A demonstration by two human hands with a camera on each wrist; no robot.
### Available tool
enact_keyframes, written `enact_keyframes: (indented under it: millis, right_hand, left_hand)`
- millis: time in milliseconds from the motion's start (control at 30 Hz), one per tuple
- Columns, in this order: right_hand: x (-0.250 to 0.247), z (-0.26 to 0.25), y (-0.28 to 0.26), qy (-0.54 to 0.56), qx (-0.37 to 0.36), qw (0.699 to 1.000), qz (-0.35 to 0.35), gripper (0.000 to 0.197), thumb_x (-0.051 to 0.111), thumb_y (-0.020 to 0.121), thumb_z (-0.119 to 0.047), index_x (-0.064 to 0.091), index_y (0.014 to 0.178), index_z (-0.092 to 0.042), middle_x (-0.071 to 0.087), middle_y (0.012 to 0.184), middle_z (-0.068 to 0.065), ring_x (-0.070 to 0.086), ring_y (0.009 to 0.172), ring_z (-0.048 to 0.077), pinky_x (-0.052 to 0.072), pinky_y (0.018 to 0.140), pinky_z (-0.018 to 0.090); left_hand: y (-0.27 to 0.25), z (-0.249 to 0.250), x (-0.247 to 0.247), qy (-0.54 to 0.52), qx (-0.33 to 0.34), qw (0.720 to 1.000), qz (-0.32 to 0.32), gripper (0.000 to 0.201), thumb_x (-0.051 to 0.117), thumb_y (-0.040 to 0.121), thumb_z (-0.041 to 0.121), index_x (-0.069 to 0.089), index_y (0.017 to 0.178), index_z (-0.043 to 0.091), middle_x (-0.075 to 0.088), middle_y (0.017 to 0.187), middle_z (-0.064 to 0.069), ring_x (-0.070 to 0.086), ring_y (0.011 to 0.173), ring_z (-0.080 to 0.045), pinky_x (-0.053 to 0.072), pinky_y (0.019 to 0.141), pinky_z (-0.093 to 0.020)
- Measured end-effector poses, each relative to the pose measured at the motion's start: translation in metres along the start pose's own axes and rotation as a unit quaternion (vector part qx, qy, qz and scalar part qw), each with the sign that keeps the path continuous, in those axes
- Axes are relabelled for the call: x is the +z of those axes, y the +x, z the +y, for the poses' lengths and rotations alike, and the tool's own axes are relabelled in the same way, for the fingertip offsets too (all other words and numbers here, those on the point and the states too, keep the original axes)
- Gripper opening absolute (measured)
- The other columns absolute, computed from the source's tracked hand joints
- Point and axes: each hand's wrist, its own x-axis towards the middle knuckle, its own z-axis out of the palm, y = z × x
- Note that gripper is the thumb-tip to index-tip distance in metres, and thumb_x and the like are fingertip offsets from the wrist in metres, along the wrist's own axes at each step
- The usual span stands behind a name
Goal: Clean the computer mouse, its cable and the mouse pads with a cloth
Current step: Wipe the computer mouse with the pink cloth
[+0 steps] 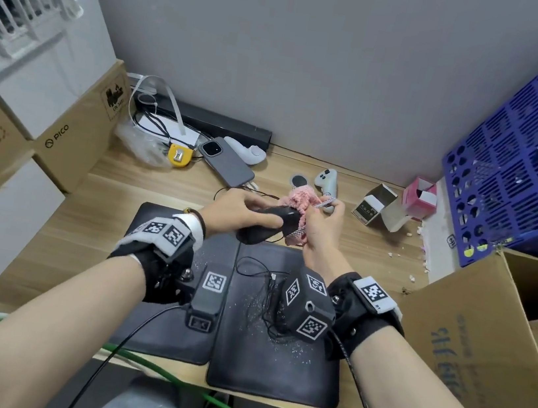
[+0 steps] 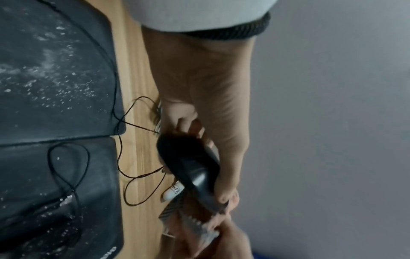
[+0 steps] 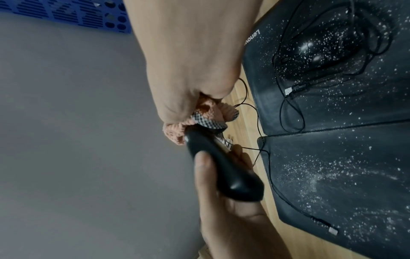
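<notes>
My left hand [image 1: 246, 206] grips a black computer mouse [image 1: 264, 225] and holds it up above the far edge of the pads. My right hand [image 1: 322, 218] grips a bunched pink cloth [image 1: 297, 199] with a checked trim, pressed against the mouse's far end. In the wrist views the mouse [image 2: 190, 171] [image 3: 221, 168] meets the cloth [image 3: 177, 131]. Its thin cable [image 2: 124, 175] trails down over the wood. Two black mouse pads [image 1: 153, 329] [image 1: 273, 363] lie side by side, dusted with white specks. A second black mouse [image 3: 315, 57] with coiled cable sits on the Lenovo pad.
Behind the hands lie a phone [image 1: 227, 160], a white controller [image 1: 328, 181], a small open box [image 1: 374, 206] and a pink box [image 1: 420, 197]. A blue crate [image 1: 525, 164] and a cardboard box [image 1: 484, 337] stand right; cardboard boxes [image 1: 77, 128] stand left. White crumbs dot the desk.
</notes>
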Motion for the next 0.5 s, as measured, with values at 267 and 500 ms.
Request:
enact_keyframes:
  millis: [267,500]
  right_hand:
    - [0.015,-0.01,-0.002,0.027,-0.04,0.997,-0.059,0.021,0.051,0.095,-0.002,0.045,0.102,-0.02,0.061,0.096,0.015,0.058,0.081,0.022,0.047,0.057,0.031]
    - [0.033,-0.013,-0.001,0.014,-0.08,0.995,-0.061,0.018,0.061,0.087,-0.008,0.051,0.088,-0.023,0.064,0.1,0.018,0.06,0.081,0.024,0.05,0.072,0.044]
  left_hand:
    - [-0.018,-0.004,-0.013,-0.395,-0.165,0.899,-0.09,0.048,0.061,0.079,0.042,0.063,0.111,0.007,0.066,0.105,-0.027,0.068,0.075,-0.031,0.061,0.063,-0.034]
    - [-0.024,-0.019,-0.031,-0.429,-0.143,0.885,-0.109,0.045,0.055,0.085,0.043,0.074,0.105,0.008,0.064,0.116,-0.025,0.058,0.105,-0.037,0.057,0.075,-0.036]
